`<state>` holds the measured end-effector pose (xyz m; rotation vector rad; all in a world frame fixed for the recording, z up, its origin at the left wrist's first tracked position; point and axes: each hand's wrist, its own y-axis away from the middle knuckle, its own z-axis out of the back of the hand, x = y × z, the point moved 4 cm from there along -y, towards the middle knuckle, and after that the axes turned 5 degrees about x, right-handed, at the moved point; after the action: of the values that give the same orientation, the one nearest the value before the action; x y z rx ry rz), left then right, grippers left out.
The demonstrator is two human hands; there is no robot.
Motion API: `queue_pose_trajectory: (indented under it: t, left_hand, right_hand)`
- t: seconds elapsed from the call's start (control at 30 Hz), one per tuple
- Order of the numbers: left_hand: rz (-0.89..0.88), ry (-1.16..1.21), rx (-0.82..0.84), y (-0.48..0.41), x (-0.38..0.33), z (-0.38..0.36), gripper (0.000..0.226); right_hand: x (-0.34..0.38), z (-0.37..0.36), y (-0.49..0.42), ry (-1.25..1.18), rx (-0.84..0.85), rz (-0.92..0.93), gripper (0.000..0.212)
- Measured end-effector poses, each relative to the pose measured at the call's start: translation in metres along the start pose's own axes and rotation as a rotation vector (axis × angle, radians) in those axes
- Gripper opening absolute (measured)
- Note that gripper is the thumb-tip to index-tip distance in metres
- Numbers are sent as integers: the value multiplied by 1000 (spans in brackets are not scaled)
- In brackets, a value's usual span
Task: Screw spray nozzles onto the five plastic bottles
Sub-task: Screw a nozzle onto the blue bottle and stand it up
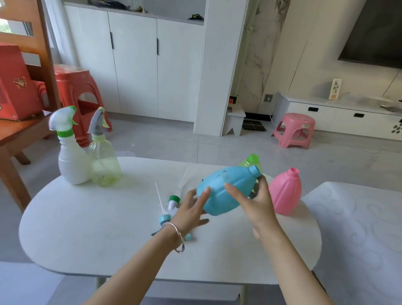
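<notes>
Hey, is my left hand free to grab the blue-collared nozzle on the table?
Probably yes. The left hand only rests open against the blue bottle, which the right hand holds, and the nozzle lies just beside the left wrist with nothing over it.

A blue bottle (226, 191) is tilted above a white table, neck open. A pink bottle (285, 193) stands uncapped. White (71, 162) and clear green (105, 164) bottles stand with nozzles fitted. Loose nozzles (170, 208) lie between.

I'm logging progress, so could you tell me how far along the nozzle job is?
Done: white bottle and clear green bottle have nozzles on. In hand: blue bottle, tilted and uncapped, in the right hand. Left: blue, pink bottle and green bottle behind; loose nozzles lie on the table.
</notes>
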<state>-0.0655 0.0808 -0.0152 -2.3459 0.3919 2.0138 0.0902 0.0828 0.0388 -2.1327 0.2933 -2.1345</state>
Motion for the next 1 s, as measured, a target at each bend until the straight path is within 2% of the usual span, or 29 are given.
queue_pose_trajectory:
  t: [0.07, 0.13, 0.23, 0.33, 0.43, 0.57, 0.63, 0.8, 0.9, 1.0]
  left_hand:
    - [85, 178, 98, 6, -6, 6, 78]
    - [80, 207, 115, 12, -11, 21, 79]
    - [47, 205, 48, 20, -15, 53, 72]
    - [36, 215, -24, 30, -18, 93, 65]
    - [17, 217, -96, 41, -19, 131, 56]
    - [14, 235, -175, 54, -12, 166, 68]
    - [6, 255, -187, 58, -7, 177, 62]
    - [2, 295, -207, 61, -8, 189, 54]
    - [-16, 292, -208, 62, -13, 197, 51]
    - [-25, 255, -216, 62, -14, 202, 56]
  right_hand:
    - [1, -22, 6, -118, 64, -24, 53]
    - [1, -40, 10, -154, 117, -25, 50]
    - [-3, -62, 13, -154, 254, -44, 52]
    - [-14, -77, 15, -122, 351, -95, 71]
    - [-31, -85, 18, 139, 418, -100, 67]
    - [-59, -95, 26, 593, 584, -61, 60]
    - [-71, -102, 31, 727, 649, -63, 65]
    - [-78, -112, 28, 957, 599, 120, 63]
    - [-73, -116, 27, 879, 585, 131, 56]
    - [-56, -112, 20, 478, 509, 37, 43]
